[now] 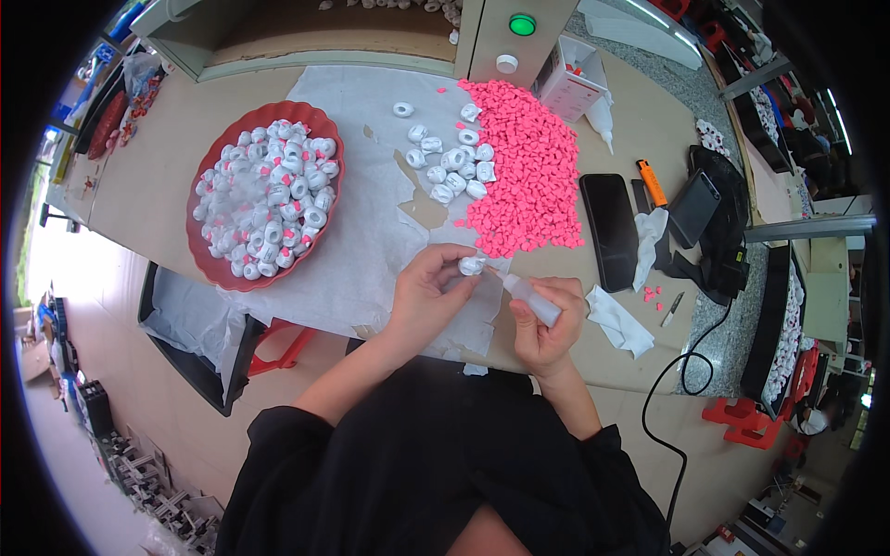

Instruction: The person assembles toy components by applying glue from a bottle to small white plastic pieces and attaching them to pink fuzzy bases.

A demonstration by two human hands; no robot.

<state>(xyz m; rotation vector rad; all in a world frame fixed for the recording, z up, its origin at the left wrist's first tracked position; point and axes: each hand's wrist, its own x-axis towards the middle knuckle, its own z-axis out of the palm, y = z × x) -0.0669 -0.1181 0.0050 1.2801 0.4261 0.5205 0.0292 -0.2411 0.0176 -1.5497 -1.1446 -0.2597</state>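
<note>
Between the thumb and fingers of my left hand (428,295) is a small white ring-shaped piece (471,266), held over the near edge of the paper. My right hand (549,324) is wrapped round a translucent squeeze bottle (536,302), its thin nozzle pointing at the white piece. Whether the tip touches the piece is too small to tell. Just beyond my hands lies a wide heap of small pink pieces (524,167). Several more white ring-shaped pieces (454,159) lie loose along the heap's left side.
A red scalloped bowl (337,176) at the left holds many white pieces with pink bits. Right of the heap are a black phone (607,232), an orange lighter-like object (652,183), crumpled tissue (619,322) and a black cable (686,355). A white box (567,85) stands behind.
</note>
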